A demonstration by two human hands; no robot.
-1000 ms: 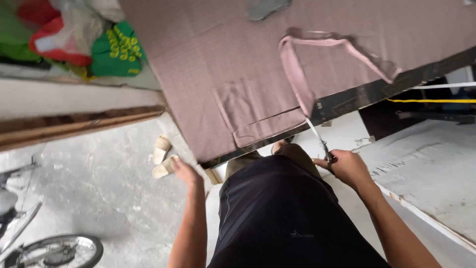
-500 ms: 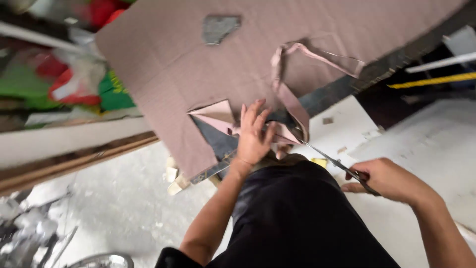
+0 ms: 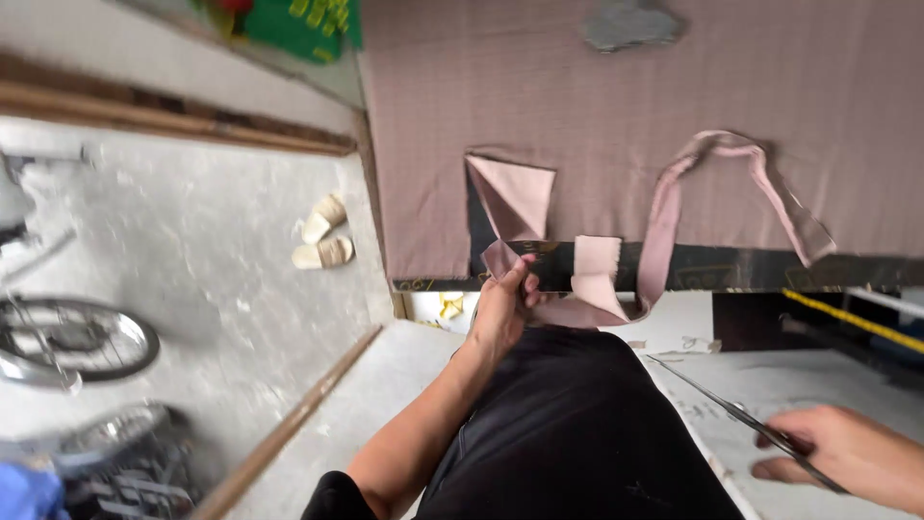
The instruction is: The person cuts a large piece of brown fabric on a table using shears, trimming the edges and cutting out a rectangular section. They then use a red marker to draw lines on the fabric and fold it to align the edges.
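Note:
A large sheet of dusty pink fabric (image 3: 616, 106) covers a dark table whose near edge (image 3: 731, 272) shows below it. My left hand (image 3: 502, 313) pinches a cut flap of this fabric (image 3: 515, 207) at the table's edge and folds it back. A long cut strip of the same pink cloth (image 3: 717, 183) loops over the sheet and hangs down beside my hand. My right hand (image 3: 847, 455), low at the right and away from the cloth, holds a pair of long scissors (image 3: 717, 406) with the blades pointing up-left. A grey fabric scrap (image 3: 630, 24) lies at the far side.
A pair of beige sandals (image 3: 322, 236) lies on the concrete floor at the left. A bicycle wheel (image 3: 72, 337) is at the far left. A wooden beam (image 3: 173, 111) runs along the wall. A white board (image 3: 770, 385) lies at my right. My dark trousers (image 3: 577, 433) fill the bottom.
My left hand came up from my side to the table's edge and took hold of the cut flap. My right hand drew the scissors back from the cloth, down to the right.

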